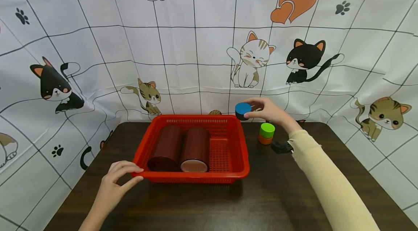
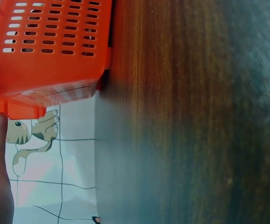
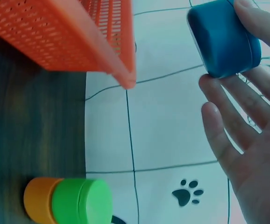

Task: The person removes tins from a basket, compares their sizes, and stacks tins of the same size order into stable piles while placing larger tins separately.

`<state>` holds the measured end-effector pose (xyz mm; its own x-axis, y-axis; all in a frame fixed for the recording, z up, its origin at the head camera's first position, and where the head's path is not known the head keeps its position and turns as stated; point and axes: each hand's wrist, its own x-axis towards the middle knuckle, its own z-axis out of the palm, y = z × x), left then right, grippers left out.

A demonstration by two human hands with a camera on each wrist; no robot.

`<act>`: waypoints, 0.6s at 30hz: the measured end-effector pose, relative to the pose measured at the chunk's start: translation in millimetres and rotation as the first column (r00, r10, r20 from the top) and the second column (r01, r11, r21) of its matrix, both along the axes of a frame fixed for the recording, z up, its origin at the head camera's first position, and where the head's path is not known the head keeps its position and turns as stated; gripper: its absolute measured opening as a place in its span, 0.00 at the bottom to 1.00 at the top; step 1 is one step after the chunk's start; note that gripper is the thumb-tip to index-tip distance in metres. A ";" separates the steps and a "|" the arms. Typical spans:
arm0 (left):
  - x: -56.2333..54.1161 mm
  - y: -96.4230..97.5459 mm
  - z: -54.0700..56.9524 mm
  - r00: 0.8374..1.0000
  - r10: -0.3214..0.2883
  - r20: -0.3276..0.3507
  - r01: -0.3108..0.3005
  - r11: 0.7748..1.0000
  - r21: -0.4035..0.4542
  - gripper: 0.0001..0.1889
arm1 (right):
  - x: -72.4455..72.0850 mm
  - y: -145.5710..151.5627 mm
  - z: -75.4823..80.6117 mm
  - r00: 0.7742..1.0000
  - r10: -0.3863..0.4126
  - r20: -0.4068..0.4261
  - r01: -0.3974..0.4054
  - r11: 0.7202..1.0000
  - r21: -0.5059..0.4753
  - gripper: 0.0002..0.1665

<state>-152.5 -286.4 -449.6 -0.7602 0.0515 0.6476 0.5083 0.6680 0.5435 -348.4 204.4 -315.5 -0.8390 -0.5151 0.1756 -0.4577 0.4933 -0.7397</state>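
My right hand (image 1: 266, 109) pinches a small round container (image 1: 243, 109), blue on top and dark below, raised beside the basket's far right corner. In the right wrist view its blue side (image 3: 223, 37) sits between thumb and fingertips. A red plastic basket (image 1: 213, 174) stands on the table, with two dark brown cylinders (image 1: 168, 144) lying side by side in its left part. At the near left corner my left hand (image 1: 112, 183) grips the rim between thumb and fingers. Right of the basket is a small round container (image 1: 267, 131), green above and orange below.
The dark wooden table (image 1: 196, 209) runs back to a white wall cover (image 1: 212, 45) printed with cats, hearts and paw marks. A black strap piece (image 1: 281, 147) shows at the right wrist, near the green and orange container.
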 end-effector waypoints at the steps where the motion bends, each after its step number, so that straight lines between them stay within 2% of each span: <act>1: -0.2 -0.4 0.0 1.000 0.002 0.006 -0.002 1.000 -0.001 0.19 | 0.6 2.4 -0.4 1.000 -0.012 -0.007 0.012 1.000 -0.002 0.30; 6: -0.7 -2.0 -0.7 1.000 0.005 0.020 -0.005 1.000 -0.007 0.18 | 1.1 13.9 -6.4 0.995 -0.081 -0.051 0.081 0.997 -0.001 0.31; 12: -0.3 -1.8 0.1 1.000 0.014 0.028 -0.014 1.000 -0.003 0.17 | 1.3 25.3 -19.2 0.980 -0.154 -0.128 0.160 0.986 0.041 0.32; 18: -0.6 -1.5 0.3 0.999 0.018 0.027 -0.018 1.000 -0.002 0.18 | 3.2 35.7 -32.1 0.964 -0.227 -0.141 0.237 0.970 0.060 0.33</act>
